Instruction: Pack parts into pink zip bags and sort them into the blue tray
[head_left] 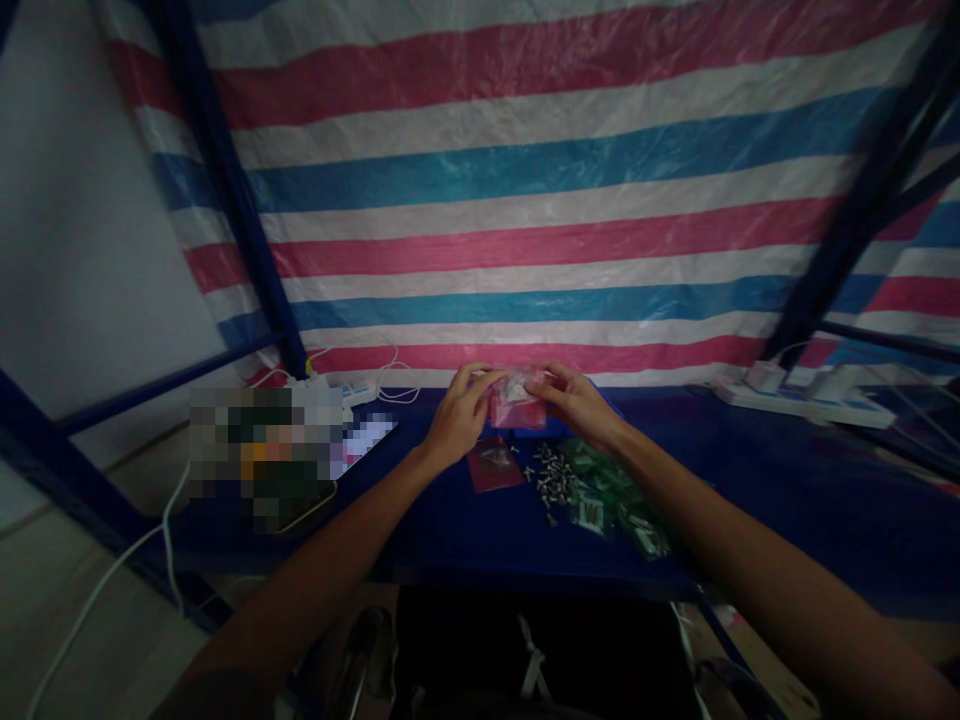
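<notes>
Head camera: the left hand [459, 414] and right hand [583, 404] are gripping opposite sides of a pink bag [518, 412] above the far part of the bench [442, 525], probably keeping it steady; loose screws [555, 478] are lying nearer, seemingly within easy reach.

Heads up, the screws [555, 478] and green bags [609, 478] are hogging the table [739, 440] beside the right arm [697, 515], and the left arm [375, 525] is blocking any sideways slide between the phone [369, 440] and the flat red bag [491, 470]. The striped sheet [525, 240] is walling off the back, but room for a hand is opening up between the right arm and the right-side power strip [795, 403].
</notes>
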